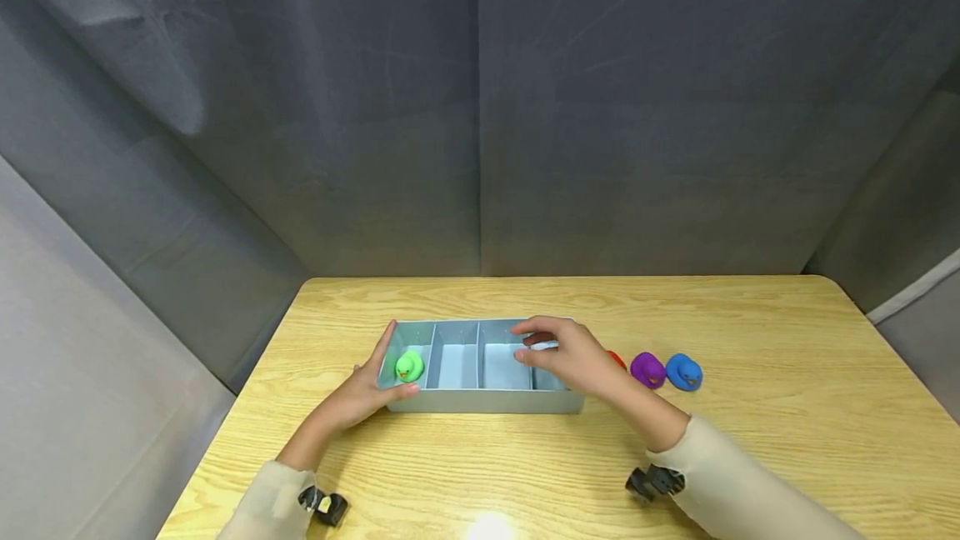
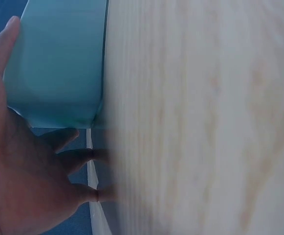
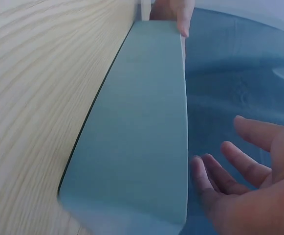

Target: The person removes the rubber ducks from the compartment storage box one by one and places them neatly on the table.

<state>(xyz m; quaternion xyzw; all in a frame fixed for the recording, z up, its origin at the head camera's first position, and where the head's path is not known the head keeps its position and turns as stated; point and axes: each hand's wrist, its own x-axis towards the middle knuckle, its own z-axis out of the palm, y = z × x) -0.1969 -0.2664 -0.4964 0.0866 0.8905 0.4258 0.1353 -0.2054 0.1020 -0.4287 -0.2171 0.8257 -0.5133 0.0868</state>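
Observation:
A long grey-blue compartment box [image 1: 487, 402] sits on the table. In its leftmost compartment is a green rubber duck [image 1: 409, 367]. My left hand [image 1: 358, 397] lies at the box's left end, thumb along the front rim and index finger along the left side. The left wrist view shows its other fingers spread beyond the end wall. Over the right compartments hovers my right hand [image 1: 567, 354], thumb and fingers apart with nothing between them. In the right wrist view, this hand [image 3: 254, 171] has loosely bent fingers beside the box's upper edge.
Right of the box stand a purple duck [image 1: 648, 370] and a blue duck [image 1: 685, 372]. A red thing [image 1: 617, 359] peeks out from behind the right hand. Grey cloth [image 1: 480, 107] hangs behind the wooden table [image 1: 420, 473].

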